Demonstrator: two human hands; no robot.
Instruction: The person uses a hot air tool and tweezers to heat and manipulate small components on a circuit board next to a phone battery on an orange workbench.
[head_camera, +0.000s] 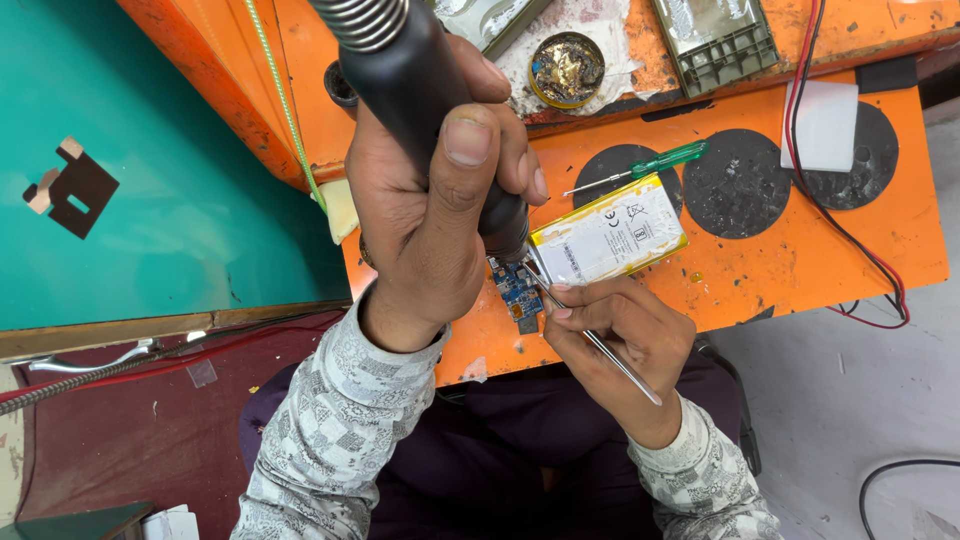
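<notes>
Circuit board (517, 288) beneath raised left hand (425, 215) gripping iron (420, 90).

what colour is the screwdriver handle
Translucent green, on the screwdriver lying on the orange table; head view.

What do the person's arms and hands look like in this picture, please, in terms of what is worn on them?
Both arms wear long sleeves of a light grey and white fabric with a small checkered, blocky pattern; the left sleeve and the right sleeve match and end at the wrists. The left hand and right hand are bare, with no gloves. The fingernails are short. No watch shows.
</notes>
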